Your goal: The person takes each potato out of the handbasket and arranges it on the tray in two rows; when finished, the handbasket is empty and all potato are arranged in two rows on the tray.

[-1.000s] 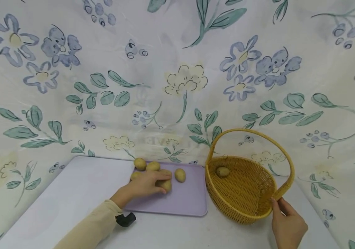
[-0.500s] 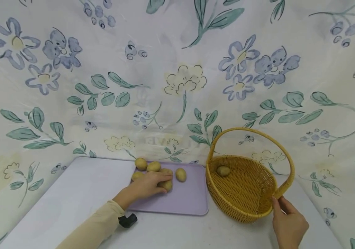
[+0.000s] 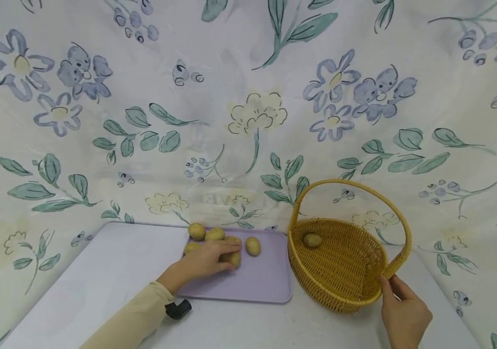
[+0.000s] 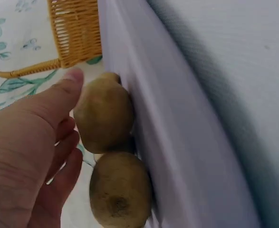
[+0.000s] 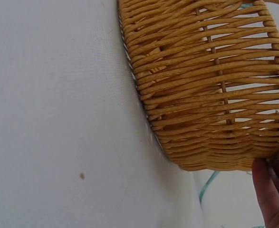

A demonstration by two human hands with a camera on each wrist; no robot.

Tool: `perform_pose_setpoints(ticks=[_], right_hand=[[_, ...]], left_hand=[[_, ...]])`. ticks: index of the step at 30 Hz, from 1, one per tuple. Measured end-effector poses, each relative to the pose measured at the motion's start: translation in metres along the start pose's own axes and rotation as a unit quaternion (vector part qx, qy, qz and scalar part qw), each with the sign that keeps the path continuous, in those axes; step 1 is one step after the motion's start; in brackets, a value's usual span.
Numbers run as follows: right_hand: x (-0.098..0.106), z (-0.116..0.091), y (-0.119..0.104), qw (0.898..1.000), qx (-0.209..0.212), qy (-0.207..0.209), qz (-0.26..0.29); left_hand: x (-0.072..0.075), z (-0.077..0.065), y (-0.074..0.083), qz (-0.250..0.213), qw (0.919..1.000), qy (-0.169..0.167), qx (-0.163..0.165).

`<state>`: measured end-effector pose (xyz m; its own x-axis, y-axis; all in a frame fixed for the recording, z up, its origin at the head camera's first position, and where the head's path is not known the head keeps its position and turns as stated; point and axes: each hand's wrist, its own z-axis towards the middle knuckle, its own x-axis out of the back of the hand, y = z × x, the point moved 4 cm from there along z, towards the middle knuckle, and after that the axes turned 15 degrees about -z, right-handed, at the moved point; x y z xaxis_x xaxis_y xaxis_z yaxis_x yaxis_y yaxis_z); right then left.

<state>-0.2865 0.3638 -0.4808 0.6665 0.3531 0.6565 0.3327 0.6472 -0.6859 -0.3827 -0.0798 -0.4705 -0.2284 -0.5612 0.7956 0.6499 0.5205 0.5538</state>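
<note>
On the lilac tray [image 3: 266, 278], my left hand [image 3: 202, 261] holds a potato [image 3: 233, 259] between thumb and fingers. The left wrist view shows this potato [image 4: 106, 114] beside the thumb, with a second potato [image 4: 120, 190] close against it. Several more lie around the hand, including one potato [image 3: 196, 231] at the back corner and another [image 3: 253, 246] to its right. My right hand [image 3: 405, 310] pinches the rim of a wicker basket [image 3: 340, 271] near the base of its handle. A single potato [image 3: 312, 240] sits inside the basket.
Tray and basket stand side by side on a white table [image 3: 113, 261]. Behind them hangs a floral cloth [image 3: 213, 145]. A small black object [image 3: 178, 309] lies by the left wrist, in front of the tray. The basket's tall handle [image 3: 353, 183] arches above it.
Little differs: the head view shifts slightly. My left hand stays at the potato and my right hand keeps its pinch on the basket rim.
</note>
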Motion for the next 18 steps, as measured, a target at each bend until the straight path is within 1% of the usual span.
perform_pose_setpoints(ticks=[3,6,10,12,14,16,18], right_hand=[[0.0,0.001,0.001,1.0,-0.008,-0.006,-0.001],[0.0,0.001,0.0,1.0,-0.016,-0.011,-0.002],[0.001,0.001,0.0,1.0,-0.021,-0.012,-0.002],[0.002,0.001,0.001,1.0,-0.022,-0.012,-0.003],[0.002,0.001,0.001,1.0,-0.022,-0.012,-0.005],[0.001,0.001,0.001,1.0,-0.023,-0.013,-0.007],[0.0,0.001,0.0,1.0,-0.024,-0.018,-0.004]], left_hand=[[0.006,0.004,0.007,-0.053,0.9984,0.021,-0.004],[0.016,0.013,0.02,-0.114,0.9916,0.061,-0.016],[0.032,0.028,0.041,-0.19,0.9745,0.117,-0.017],[0.039,0.036,0.052,-0.234,0.9625,0.136,-0.015],[0.043,0.044,0.063,-0.271,0.9513,0.146,-0.022],[0.047,0.053,0.074,-0.289,0.943,0.154,-0.056],[0.05,0.062,0.083,-0.292,0.9356,0.167,-0.105]])
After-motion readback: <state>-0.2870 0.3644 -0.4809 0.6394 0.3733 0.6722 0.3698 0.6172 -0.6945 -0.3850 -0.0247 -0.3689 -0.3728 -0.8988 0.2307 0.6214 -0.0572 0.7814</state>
